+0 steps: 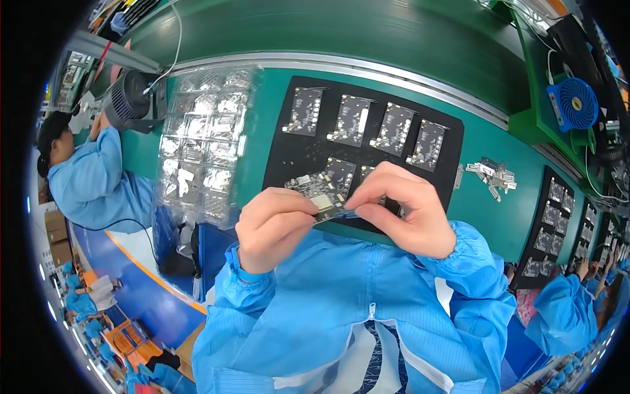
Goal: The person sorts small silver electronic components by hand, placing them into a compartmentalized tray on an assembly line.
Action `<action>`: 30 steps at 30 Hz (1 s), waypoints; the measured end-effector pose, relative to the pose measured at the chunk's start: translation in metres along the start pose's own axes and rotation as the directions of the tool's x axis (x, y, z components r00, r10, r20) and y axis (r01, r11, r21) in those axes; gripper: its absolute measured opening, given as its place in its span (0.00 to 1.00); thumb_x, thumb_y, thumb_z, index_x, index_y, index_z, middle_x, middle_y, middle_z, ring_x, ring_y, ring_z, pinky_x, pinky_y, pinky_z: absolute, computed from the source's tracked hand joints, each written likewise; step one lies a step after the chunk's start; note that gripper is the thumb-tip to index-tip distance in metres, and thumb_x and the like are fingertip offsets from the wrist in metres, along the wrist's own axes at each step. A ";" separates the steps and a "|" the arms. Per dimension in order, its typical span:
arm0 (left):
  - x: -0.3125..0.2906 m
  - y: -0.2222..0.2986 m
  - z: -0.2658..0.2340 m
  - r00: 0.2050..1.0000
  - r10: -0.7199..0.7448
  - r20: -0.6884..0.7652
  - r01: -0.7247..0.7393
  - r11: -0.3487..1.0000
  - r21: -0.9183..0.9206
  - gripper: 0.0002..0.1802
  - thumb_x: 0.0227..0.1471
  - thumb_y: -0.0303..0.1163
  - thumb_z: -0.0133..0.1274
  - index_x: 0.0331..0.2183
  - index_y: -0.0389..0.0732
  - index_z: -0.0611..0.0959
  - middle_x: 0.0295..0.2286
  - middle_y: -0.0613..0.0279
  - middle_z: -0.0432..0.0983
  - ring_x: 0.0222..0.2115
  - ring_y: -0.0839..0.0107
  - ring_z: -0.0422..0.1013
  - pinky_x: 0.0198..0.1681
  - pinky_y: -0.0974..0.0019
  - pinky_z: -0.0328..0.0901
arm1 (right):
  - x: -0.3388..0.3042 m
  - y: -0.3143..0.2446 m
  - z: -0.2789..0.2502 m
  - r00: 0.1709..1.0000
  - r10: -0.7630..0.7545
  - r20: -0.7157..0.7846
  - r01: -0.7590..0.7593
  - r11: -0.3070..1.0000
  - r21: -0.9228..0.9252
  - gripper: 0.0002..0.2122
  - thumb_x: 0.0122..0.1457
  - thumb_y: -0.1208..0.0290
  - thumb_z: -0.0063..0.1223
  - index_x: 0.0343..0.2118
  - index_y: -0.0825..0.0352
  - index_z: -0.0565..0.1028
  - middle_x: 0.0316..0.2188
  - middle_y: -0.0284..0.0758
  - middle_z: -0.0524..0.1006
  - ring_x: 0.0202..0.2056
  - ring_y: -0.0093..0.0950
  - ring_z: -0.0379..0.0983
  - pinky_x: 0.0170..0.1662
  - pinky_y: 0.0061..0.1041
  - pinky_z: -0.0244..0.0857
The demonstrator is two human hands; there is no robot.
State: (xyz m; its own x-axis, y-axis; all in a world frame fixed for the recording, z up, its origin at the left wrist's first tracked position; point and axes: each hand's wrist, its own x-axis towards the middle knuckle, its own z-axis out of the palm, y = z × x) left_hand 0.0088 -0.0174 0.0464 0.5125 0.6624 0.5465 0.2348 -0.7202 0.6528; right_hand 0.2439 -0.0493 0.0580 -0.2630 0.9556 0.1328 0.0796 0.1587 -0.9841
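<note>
Above the near edge of a black mat (279,157), my left hand (272,226) grips a dark circuit board (314,186) by its left side. The board is tilted and carries silver components. My right hand (410,210) meets the board's right edge with thumb and index finger pinched together. Whatever lies between those fingertips is too small to make out. On the mat behind my hands lie several more boards, among them one at the back left (304,111) and one at the back right (428,144). My hands partly cover the nearer boards.
To the left stands a clear plastic tray (239,125) of shiny small parts. Loose metal pieces (491,176) are piled right of the mat. Beyond are a black fan (128,98), a blue fan (574,104) and a metal rail (394,71). Co-workers sit at both sides.
</note>
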 end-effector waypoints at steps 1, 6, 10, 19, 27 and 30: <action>-0.001 0.000 0.000 1.000 0.027 -0.015 -0.027 1.000 0.011 0.14 0.28 0.17 0.64 0.25 0.35 0.81 0.28 0.56 0.79 0.28 0.59 0.77 0.30 0.63 0.71 | 0.003 0.001 0.004 1.000 -0.002 0.009 0.002 1.000 0.003 0.06 0.54 0.83 0.57 0.34 0.68 0.79 0.31 0.35 0.76 0.34 0.28 0.74 0.36 0.24 0.68; -0.006 0.000 -0.004 0.998 0.069 0.012 -0.069 0.997 0.034 0.14 0.28 0.16 0.64 0.26 0.35 0.81 0.29 0.55 0.80 0.30 0.59 0.77 0.31 0.63 0.72 | 0.006 0.002 0.013 0.999 -0.003 0.046 0.003 1.000 -0.002 0.07 0.54 0.84 0.58 0.35 0.68 0.80 0.31 0.35 0.76 0.34 0.29 0.74 0.37 0.25 0.68; -0.008 -0.001 -0.006 0.993 0.105 0.062 -0.108 0.993 0.049 0.15 0.31 0.15 0.65 0.28 0.35 0.81 0.30 0.54 0.80 0.31 0.58 0.77 0.32 0.63 0.72 | 0.004 0.005 0.014 0.999 0.004 0.047 -0.004 1.000 -0.006 0.07 0.53 0.85 0.58 0.34 0.69 0.80 0.31 0.36 0.76 0.34 0.28 0.74 0.37 0.25 0.67; -0.010 -0.003 -0.005 0.992 0.113 0.048 -0.116 0.990 0.078 0.15 0.31 0.16 0.65 0.28 0.36 0.81 0.30 0.55 0.80 0.31 0.58 0.77 0.31 0.64 0.72 | 0.009 0.009 0.016 0.996 0.023 0.090 -0.024 1.000 0.008 0.06 0.54 0.84 0.57 0.34 0.68 0.80 0.30 0.36 0.76 0.34 0.28 0.74 0.37 0.25 0.67; -0.009 0.003 -0.002 0.918 -0.397 -0.020 0.395 0.917 -0.050 0.11 0.39 0.15 0.63 0.28 0.35 0.80 0.28 0.58 0.78 0.28 0.68 0.75 0.31 0.70 0.69 | 0.018 0.014 0.018 0.995 -0.035 0.096 0.044 0.994 -0.096 0.09 0.53 0.81 0.59 0.38 0.67 0.79 0.33 0.36 0.75 0.35 0.31 0.74 0.38 0.27 0.69; -0.007 -0.009 -0.002 0.719 -0.694 0.037 0.684 0.697 -0.215 0.10 0.45 0.16 0.62 0.31 0.34 0.78 0.27 0.65 0.76 0.26 0.82 0.70 0.30 0.77 0.66 | 0.027 0.028 0.024 0.993 -0.106 0.059 0.118 0.958 -0.262 0.12 0.51 0.79 0.59 0.40 0.66 0.78 0.35 0.35 0.74 0.37 0.34 0.74 0.38 0.30 0.69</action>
State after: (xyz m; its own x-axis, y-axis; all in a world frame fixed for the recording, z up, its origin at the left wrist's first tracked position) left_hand 0.0014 -0.0151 0.0372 0.2364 0.9684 -0.0793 0.3369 -0.0052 0.9415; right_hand 0.2162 -0.0251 0.0315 -0.3264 0.9171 0.2287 0.2976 0.3294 -0.8961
